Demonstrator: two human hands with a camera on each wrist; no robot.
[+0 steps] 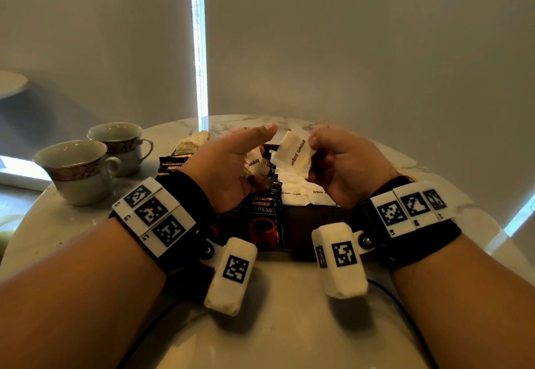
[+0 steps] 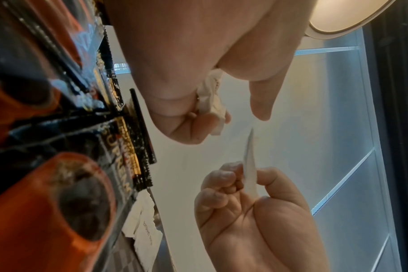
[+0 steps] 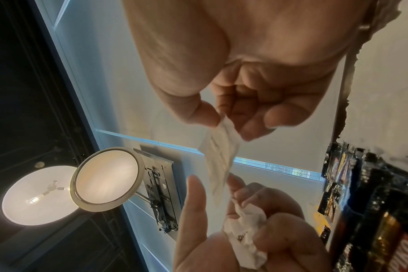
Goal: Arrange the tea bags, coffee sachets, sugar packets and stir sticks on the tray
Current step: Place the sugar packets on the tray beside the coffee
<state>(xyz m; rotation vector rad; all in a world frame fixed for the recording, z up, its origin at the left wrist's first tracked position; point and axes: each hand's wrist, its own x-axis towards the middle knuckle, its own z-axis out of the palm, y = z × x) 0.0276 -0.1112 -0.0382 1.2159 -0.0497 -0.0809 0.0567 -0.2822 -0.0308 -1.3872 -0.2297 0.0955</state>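
Note:
My right hand (image 1: 317,148) pinches a flat white brown-sugar packet (image 1: 295,151) by its right edge, above the dark tray (image 1: 307,224). My left hand (image 1: 256,154) curls its fingers round crumpled sugar packets (image 1: 254,163), thumb stretched toward the held packet. The left wrist view shows the crumpled packets (image 2: 212,104) in the left fingers and the flat packet (image 2: 249,165) edge-on. In the right wrist view the flat packet (image 3: 219,158) hangs from the right thumb and fingers. Black coffee sachets (image 1: 263,215) and more sugar packets (image 1: 292,192) lie on the tray.
Two gold-banded teacups (image 1: 78,169) stand at the left of the round marble table (image 1: 275,325). Beige crumpled tea bags (image 1: 194,141) lie behind the tray, with another coffee sachet (image 1: 170,166) left of it. A grey wall is close behind the table.

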